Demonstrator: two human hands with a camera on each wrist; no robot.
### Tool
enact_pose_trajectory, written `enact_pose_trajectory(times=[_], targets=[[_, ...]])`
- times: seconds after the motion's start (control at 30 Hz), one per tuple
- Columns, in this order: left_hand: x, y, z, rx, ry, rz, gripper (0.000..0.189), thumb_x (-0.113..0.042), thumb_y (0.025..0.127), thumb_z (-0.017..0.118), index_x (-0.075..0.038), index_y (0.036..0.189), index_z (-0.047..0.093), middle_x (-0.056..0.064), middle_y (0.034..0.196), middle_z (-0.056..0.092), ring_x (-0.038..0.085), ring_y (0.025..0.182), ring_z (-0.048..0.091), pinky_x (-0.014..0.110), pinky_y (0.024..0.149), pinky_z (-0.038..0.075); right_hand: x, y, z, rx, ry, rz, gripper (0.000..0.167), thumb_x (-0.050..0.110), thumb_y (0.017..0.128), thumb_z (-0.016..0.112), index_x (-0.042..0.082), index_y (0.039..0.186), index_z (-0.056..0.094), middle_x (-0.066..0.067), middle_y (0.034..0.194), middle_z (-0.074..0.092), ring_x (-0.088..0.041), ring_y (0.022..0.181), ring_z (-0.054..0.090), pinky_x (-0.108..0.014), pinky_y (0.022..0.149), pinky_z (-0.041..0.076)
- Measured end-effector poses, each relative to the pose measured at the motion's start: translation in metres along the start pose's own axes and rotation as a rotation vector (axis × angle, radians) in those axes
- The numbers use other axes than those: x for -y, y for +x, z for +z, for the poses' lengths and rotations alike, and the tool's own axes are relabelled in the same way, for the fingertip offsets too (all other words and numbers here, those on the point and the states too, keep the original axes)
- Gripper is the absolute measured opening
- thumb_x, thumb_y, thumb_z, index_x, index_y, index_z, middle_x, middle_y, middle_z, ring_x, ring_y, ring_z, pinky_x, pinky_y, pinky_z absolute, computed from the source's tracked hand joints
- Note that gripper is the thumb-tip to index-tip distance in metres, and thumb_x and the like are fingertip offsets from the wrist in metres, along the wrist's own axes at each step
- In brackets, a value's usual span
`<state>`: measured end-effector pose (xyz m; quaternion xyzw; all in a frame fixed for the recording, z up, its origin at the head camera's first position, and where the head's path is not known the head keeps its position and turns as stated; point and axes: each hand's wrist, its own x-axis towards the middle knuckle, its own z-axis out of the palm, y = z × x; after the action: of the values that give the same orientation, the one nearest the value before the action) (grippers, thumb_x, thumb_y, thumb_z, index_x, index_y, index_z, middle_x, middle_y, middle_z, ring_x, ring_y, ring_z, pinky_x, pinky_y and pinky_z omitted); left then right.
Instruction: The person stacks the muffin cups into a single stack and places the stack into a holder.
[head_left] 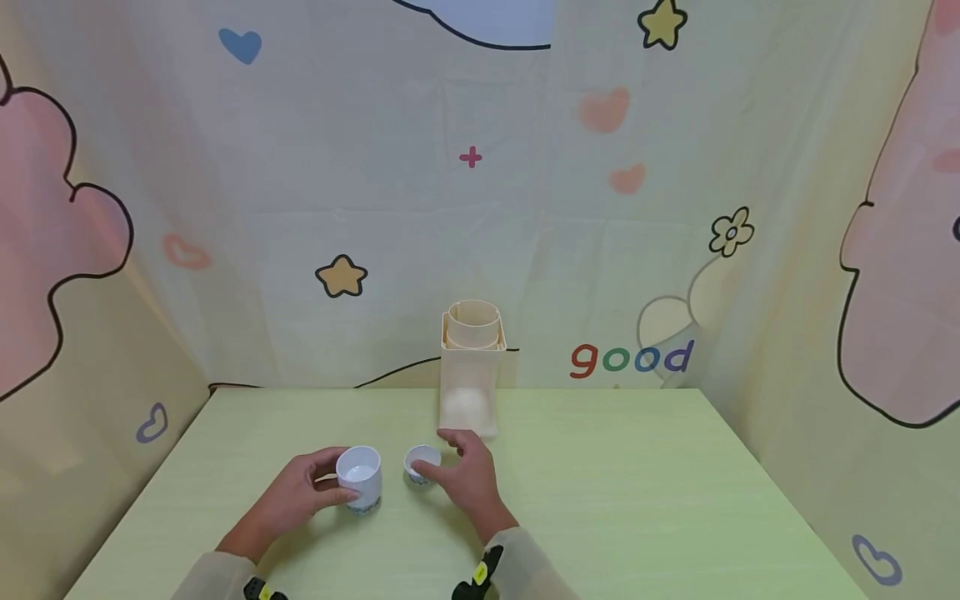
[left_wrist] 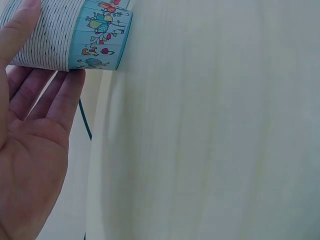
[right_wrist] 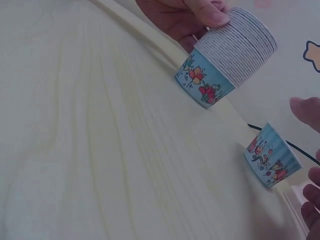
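My left hand (head_left: 298, 492) grips a tall stack of paper cups (head_left: 360, 477) from the left side, with thumb and fingers around it. In the left wrist view, many white rims of the nested cups (left_wrist: 47, 37) show above a blue band printed with flowers. Just right of the stack, a short paper cup (head_left: 422, 464) with the same blue floral print stands upright on the table. My right hand (head_left: 472, 477) is beside this cup, thumb and fingers spread apart. In the right wrist view, a gap shows between those fingers (right_wrist: 312, 195) and the short cup (right_wrist: 272, 156).
Behind the cups stands a tall cream box (head_left: 468, 379) with a round tube (head_left: 474, 325) in its top, near the back of the pale wood-grain table (head_left: 615, 483). A printed curtain (head_left: 390, 150) with hearts and stars hangs behind and along both sides.
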<state>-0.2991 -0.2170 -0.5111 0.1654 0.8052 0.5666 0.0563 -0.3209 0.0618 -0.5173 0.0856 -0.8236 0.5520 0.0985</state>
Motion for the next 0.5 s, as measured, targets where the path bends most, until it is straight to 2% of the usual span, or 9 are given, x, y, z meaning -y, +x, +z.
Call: enact_pose_trajectory(times=[0.23, 0.5], targets=[[0.0020, 0.0000, -0.0010, 0.009, -0.010, 0.027, 0.073, -0.025, 0.084, 0.086, 0.004, 0.143, 0.053, 0.026, 0.142, 0.058, 0.039, 0.128, 0.062, 0.030, 0.098, 0.059, -0.0075, 0.0018, 0.0011, 0.069, -0.052, -0.029, 0.072, 0.027, 0.071, 0.095, 0.000, 0.131, 0.065, -0.016, 0.130, 0.067, -0.036, 0.124, 0.061, -0.053, 0.107, 0.052], [0.0044, 0.0010, -0.0009, 0.004, -0.007, 0.001, 0.075, -0.028, 0.082, 0.087, 0.001, 0.143, 0.054, 0.025, 0.143, 0.058, 0.039, 0.128, 0.061, 0.029, 0.098, 0.059, -0.0106, 0.0041, 0.0013, 0.109, -0.111, -0.055, 0.071, 0.030, 0.072, 0.095, 0.001, 0.130, 0.066, -0.011, 0.128, 0.070, -0.029, 0.122, 0.063, -0.045, 0.106, 0.053]])
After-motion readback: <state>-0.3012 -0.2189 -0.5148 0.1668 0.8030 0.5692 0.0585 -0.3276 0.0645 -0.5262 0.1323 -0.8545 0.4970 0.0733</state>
